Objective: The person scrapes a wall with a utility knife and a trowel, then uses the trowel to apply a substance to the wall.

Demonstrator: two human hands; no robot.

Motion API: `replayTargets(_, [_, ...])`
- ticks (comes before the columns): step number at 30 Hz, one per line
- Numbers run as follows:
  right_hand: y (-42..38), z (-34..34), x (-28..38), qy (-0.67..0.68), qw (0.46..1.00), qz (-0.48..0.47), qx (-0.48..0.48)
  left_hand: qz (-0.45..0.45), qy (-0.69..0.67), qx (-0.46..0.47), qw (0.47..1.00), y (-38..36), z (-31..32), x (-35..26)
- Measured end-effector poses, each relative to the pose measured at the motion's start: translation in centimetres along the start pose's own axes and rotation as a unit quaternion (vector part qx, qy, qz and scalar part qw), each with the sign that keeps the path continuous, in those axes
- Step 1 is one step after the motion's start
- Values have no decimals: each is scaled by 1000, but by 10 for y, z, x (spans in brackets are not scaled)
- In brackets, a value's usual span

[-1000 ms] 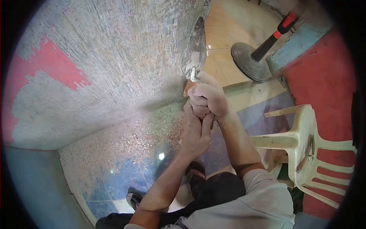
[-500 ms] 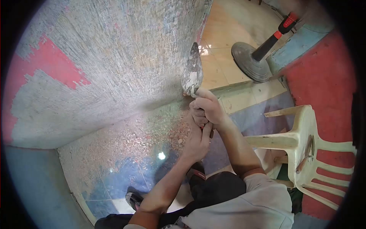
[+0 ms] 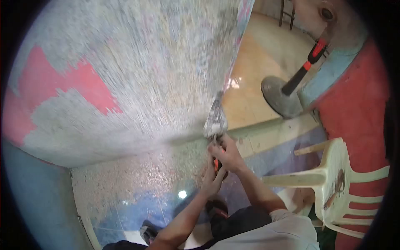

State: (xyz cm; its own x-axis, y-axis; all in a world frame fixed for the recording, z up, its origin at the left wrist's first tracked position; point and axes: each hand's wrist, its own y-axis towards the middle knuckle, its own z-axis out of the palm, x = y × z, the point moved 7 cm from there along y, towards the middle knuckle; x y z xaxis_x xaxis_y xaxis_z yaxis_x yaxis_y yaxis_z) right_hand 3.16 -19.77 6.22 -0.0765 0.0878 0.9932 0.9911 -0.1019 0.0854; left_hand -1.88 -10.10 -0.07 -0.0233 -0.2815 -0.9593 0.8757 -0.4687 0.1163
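Dusty and grey, a trowel [image 3: 216, 119] with a pointed blade and an orange-and-black handle lies along the right-hand edge of the scraped wall [image 3: 158, 83], its tip right at that edge. My right hand [image 3: 228, 155] is closed around the handle near the blade's base. Just below it, my left hand [image 3: 213, 180] is wrapped around the rear part of the same handle. Patches of pink paint [image 3: 91, 85] remain on the wall's left side, with rough grey surface around them.
Crumbled paint chips [image 3: 137, 175] cover the blue tiled floor along the wall's foot. At right stands a cream plastic chair [image 3: 329, 179] with a small tool on its seat. A round-based stand [image 3: 281, 98] is on the tan floor beyond a low step [image 3: 266, 135].
The view has tilted up, so the surroundings sit lower. My hands and the trowel have moved down relative to the wall, and more of the orange handle shows between my hands.
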Motion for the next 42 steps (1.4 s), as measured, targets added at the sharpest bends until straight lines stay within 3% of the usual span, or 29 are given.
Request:
replayTargets(1, [3, 0, -2, -21, 999, -20, 19, -59, -92, -4, 994, -3, 0, 4])
replayTargets(2, [9, -9, -19, -32, 999, 22, 23, -55, -115, 6, 992, -3, -3, 4])
replayTargets(4, [27, -12, 15, -18, 996, -50, -73, -60, -160, 24, 985, -8, -14, 2])
replayTargets(6, [42, -11, 63, -60, 979, -106, -163, -66, -111, 16, 992, -12, -10, -13])
replayTargets(7, [55, -6, 68, 15, 978, -139, -157, -69, -86, 14, 994, -10, -7, -22])
replayTargets(8, [65, -2, 72, 90, 969, -171, -152, 5, -49, 42, 998, -1, -7, -39])
replayTargets(11, [92, 8, 103, 58, 971, -192, -128, -89, -239, 10, 967, 14, -2, -110])
replayTargets(13, [92, 11, 128, 108, 956, -219, -163, -107, -278, 7, 955, 18, 3, -132])
replayTargets(17, [75, 25, 105, 97, 936, -268, -206, -176, -258, -36, 949, 3, -7, -105])
replayTargets(18, [75, 28, 92, 130, 936, -251, -210, -172, -286, -35, 942, 1, -5, -101])
replayTargets(21, [97, 13, 118, -3, 933, -318, -165, -147, -257, -14, 955, 15, 2, -134])
replayTargets(22, [102, 6, 153, 33, 947, -252, -196, -105, -248, 29, 963, 28, 6, -161])
replayTargets(24, [102, 0, 238, 1, 918, -337, -210, -75, -243, 55, 965, 47, 20, -218])
replayTargets(25, [103, 2, 243, 21, 923, -327, -202, -57, -238, 69, 967, 51, 23, -233])
replayTargets(27, [104, 5, 249, 62, 931, -308, -186, -73, -265, 60, 960, 41, 24, -222])
replayTargets(31, [88, 22, 132, -66, 949, -255, -172, -156, -307, -44, 938, 5, 18, -147])
replayTargets(32, [90, 18, 135, -67, 952, -238, -180, -153, -310, -34, 938, 5, 19, -134])
replayTargets(34, [93, 8, 155, -62, 958, -192, -206, -120, -305, 15, 945, 18, 21, -162])
replayTargets(36, [101, 0, 220, 19, 935, -285, -212, -97, -279, 54, 954, 37, 21, -207])
replayTargets(39, [110, -1, 263, 77, 917, -328, -211, -55, -282, 83, 954, 57, 24, -236])
replayTargets(40, [107, 1, 258, 48, 904, -358, -228, -42, -267, 81, 959, 54, 23, -230])
replayTargets(42, [97, 6, 205, -5, 925, -306, -224, -98, -302, 53, 947, 36, 19, -192])
